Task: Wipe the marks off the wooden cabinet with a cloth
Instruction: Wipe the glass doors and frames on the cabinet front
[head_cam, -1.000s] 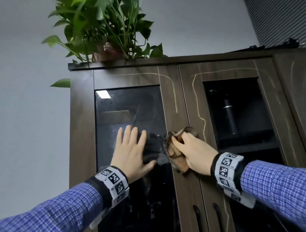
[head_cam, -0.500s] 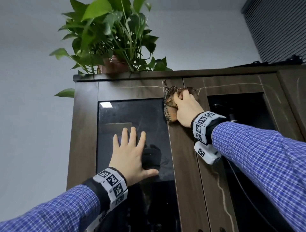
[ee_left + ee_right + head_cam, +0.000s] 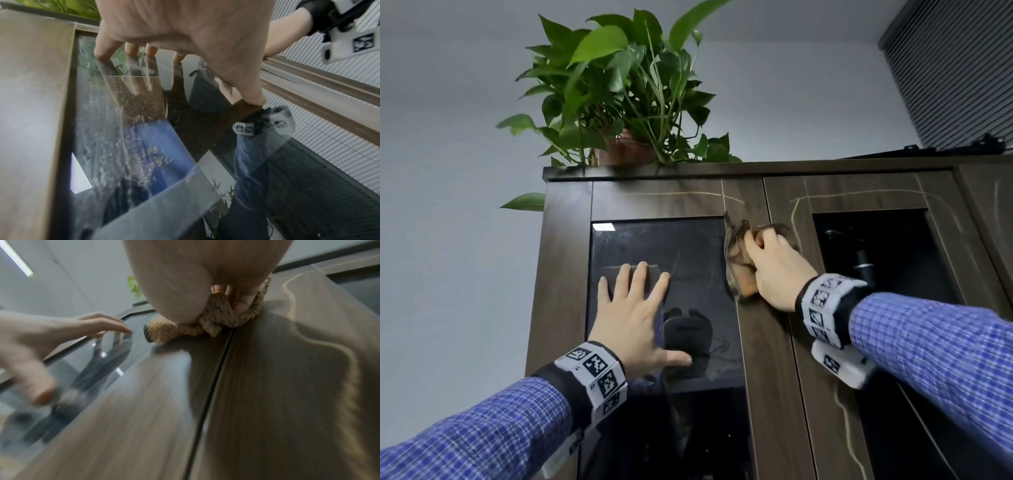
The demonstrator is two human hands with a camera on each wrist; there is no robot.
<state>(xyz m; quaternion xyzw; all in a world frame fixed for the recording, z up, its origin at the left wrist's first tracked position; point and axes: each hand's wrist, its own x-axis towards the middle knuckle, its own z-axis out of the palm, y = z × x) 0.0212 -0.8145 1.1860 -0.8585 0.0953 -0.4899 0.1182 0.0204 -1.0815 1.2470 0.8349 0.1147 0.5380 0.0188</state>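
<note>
The dark wooden cabinet [image 3: 565, 260] fills the head view, with pale chalk-like marks [image 3: 796, 219] looping over the frames of its two glass doors. My right hand [image 3: 774, 267] grips a bunched brown cloth [image 3: 738, 270] and presses it on the wooden stile between the doors, below the top rail. In the right wrist view the cloth [image 3: 222, 318] sits crumpled under my curled fingers [image 3: 236, 295], beside a wavy mark [image 3: 320, 340]. My left hand [image 3: 635, 308] lies flat, fingers spread, on the left door's glass [image 3: 688, 246]. The left wrist view shows the same fingertips [image 3: 131, 50] touching the glass [image 3: 98, 129].
A potted green plant [image 3: 626, 102] stands on the cabinet top, its leaves hanging over the left edge. A grey wall [image 3: 448, 240] lies left of the cabinet and window blinds [image 3: 955, 68] at the upper right. Dark objects [image 3: 863, 263] stand behind the right door's glass.
My right hand rubbed the cloth up the middle stile to the top rail, and has now come back down a little. The left hand stayed flat on the glass. The view tilted upward.
</note>
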